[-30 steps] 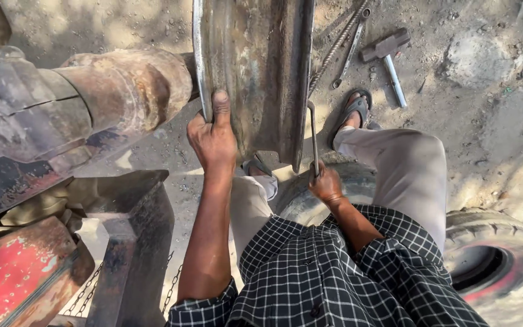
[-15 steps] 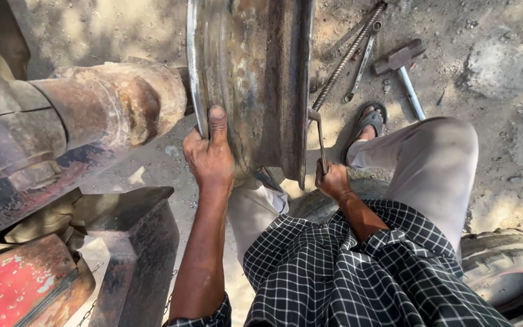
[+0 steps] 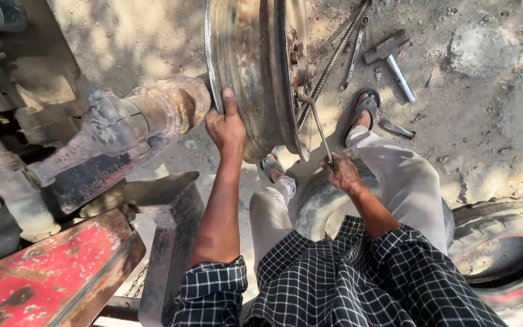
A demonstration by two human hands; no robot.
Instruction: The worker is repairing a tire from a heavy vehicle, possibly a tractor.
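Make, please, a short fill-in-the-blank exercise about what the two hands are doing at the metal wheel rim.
1. The left hand grips the edge of the rusty wheel ____, which stands upright on the ground.
2. The right hand holds the lower end of a thin metal ____ that reaches up to the hub.
3. On the dirt at upper right lies a ____ with a pale handle.
4. Behind the right arm lie black rubber ____.

Missing words: rim; rod; hammer; tyres

Left hand (image 3: 226, 126) grips rusty wheel rim (image 3: 255, 66); right hand (image 3: 341, 174) holds wrench (image 3: 315, 121).
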